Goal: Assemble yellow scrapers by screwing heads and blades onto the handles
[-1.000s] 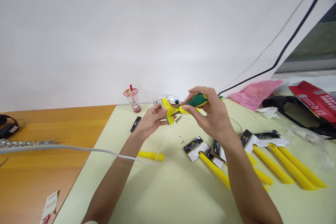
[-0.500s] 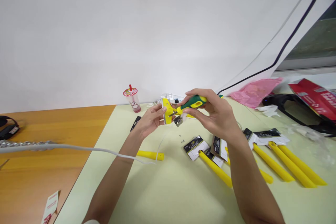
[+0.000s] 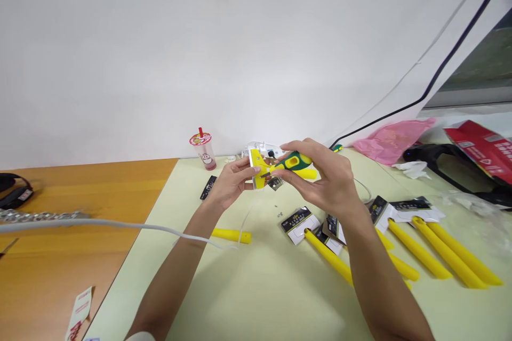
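Observation:
My left hand [image 3: 234,181] is closed on a yellow scraper head [image 3: 255,159] with a pale blade edge, held up above the table. My right hand [image 3: 330,176] grips a green and yellow screwdriver [image 3: 295,161], pointed left. Its shaft meets the face of the scraper head; the exact tip is hard to make out. A yellow handle [image 3: 307,173] shows behind the screwdriver. Tiny metal pieces [image 3: 280,214] lie on the table below. By my left forearm lies a yellow handle [image 3: 232,235], partly covered by it.
Several yellow-handled scrapers [image 3: 408,248] with black and white cards lie at right. A drink cup [image 3: 207,152] stands near the wall. A white cable [image 3: 132,225] crosses at left. Pink plastic [image 3: 392,141] and a red package [image 3: 480,149] lie at far right.
The screwdriver has turned in my right hand, and the scraper head has shifted slightly right and tilted. More of the yellow handle behind now shows. Both hands keep their holds.

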### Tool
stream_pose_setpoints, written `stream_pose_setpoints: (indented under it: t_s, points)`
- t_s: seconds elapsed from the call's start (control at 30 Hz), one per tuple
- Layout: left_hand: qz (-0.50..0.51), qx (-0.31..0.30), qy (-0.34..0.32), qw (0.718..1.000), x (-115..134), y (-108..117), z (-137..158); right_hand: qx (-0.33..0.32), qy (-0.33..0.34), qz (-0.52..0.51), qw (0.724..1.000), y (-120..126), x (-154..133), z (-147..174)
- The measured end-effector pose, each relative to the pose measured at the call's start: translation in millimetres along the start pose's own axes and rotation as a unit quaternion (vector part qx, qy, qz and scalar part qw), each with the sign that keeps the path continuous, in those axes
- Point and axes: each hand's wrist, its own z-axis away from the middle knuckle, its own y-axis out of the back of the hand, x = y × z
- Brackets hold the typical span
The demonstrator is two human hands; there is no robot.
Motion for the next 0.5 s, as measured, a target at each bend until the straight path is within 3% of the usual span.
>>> stream_pose_setpoints:
  t_s: [0.17, 0.3, 0.5]
  points:
    - [-0.004, 0.006, -0.015, 1.000, -3, -1, 0, 0.011, -0.012, 0.008, 1.000, -1, -5, -1]
    - [0.005, 0.020, -0.022, 1.000, -3, -1, 0, -0.020, -0.029, 0.012, 0.999, 2, -9, -3]
    - [0.012, 0.088, -0.075, 0.993, 3, -9, 1, -0.043, 0.048, 0.016, 0.998, 4, -13, 0]
